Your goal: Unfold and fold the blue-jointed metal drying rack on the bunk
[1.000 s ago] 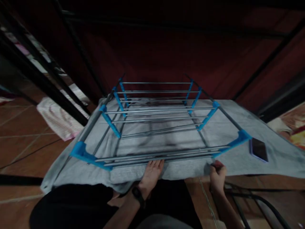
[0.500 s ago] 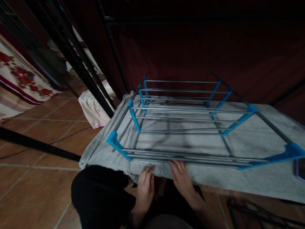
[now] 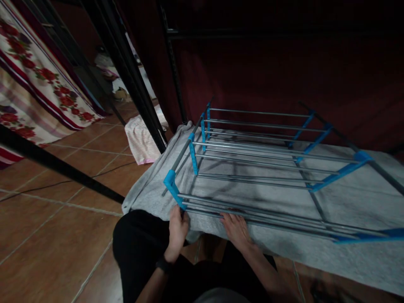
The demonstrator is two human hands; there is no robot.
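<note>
A rack of grey metal rods with blue plastic brackets (image 3: 193,157) lies on a grey cloth (image 3: 148,185) draped over a low flat surface. At its near left corner, my left hand (image 3: 177,229) is closed against the lower end of the blue corner bracket, thumb toward the right. Farther right, my right hand (image 3: 236,229) has its fingers bent over the front rods; its thumb is hidden. The rack's near right corner runs out of view.
Black metal posts (image 3: 132,75) frame the left side, before a dark red curtain (image 3: 252,75). A striped cloth (image 3: 143,139) hangs near the tiled floor (image 3: 47,235). A flowered fabric (image 3: 47,80) hangs at far left, and a cable crosses the floor.
The view has turned left. My left hand has moved from the cloth's front edge to the rack's near left corner. My right hand now reaches over the front rods.
</note>
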